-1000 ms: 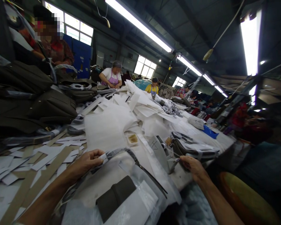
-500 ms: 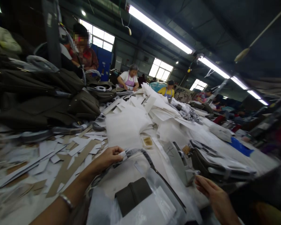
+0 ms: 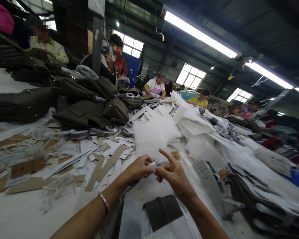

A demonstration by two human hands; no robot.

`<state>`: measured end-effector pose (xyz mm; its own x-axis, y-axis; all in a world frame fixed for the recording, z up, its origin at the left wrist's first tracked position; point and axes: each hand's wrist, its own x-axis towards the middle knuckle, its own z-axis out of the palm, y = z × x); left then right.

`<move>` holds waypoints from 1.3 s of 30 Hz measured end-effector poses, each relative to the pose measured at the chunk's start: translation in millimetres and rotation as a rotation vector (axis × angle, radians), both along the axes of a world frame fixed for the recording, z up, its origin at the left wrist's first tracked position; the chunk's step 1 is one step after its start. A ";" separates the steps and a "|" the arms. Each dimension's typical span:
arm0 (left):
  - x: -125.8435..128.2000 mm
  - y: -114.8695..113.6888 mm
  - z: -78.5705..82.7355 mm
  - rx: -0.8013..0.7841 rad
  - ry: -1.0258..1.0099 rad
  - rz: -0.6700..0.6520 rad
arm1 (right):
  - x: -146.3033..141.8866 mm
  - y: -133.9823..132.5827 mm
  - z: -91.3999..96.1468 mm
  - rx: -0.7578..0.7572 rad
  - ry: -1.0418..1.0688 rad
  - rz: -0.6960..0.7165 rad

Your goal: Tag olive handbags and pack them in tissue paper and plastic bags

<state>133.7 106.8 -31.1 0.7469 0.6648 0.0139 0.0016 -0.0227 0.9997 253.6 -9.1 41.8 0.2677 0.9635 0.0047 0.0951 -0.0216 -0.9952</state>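
Observation:
My left hand (image 3: 139, 168) is closed in a pinch on a small white tab (image 3: 153, 164) at the edge of a clear plastic bag (image 3: 132, 215) that lies in front of me. My right hand (image 3: 173, 174) meets it from the right, thumb and fingers pinched on the same tab, the index finger sticking up. A dark olive folded piece (image 3: 163, 210) lies in the bag just below my hands. A silver bangle (image 3: 104, 201) sits on my left wrist.
Cardboard strips and white paper scraps (image 3: 99, 156) litter the table to the left. Dark olive bags (image 3: 89, 109) are piled at the back left, white fabric sheets (image 3: 159, 132) in the middle, more dark pieces (image 3: 241, 192) at the right. Several people work along the far side.
My right hand left the dark pieces at the right and came across to meet my left hand at the tab. The view has swung left.

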 end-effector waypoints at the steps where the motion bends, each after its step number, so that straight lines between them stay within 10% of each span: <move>1: 0.4 -0.3 0.0 -0.003 -0.002 0.009 | 0.6 2.9 -3.3 0.013 -0.026 -0.018; 11: 0.5 -4.6 4.1 0.021 0.045 0.032 | 10.1 10.6 -33.5 -0.035 -0.360 -0.146; 24: 2.5 -4.9 2.7 0.022 0.055 0.009 | 8.5 10.7 -42.9 -0.274 -0.279 -0.232; 29: -1.1 -2.1 5.4 -0.024 0.058 -0.038 | 21.3 -1.4 -41.1 -0.129 -0.822 -0.273; 34: -3.1 -2.3 4.5 -0.051 0.009 -0.073 | 26.7 -1.1 -23.8 0.227 -1.439 0.031; 39: 0.1 -5.1 2.6 -0.139 -0.087 -0.154 | 26.0 28.6 -26.7 0.127 -1.585 0.288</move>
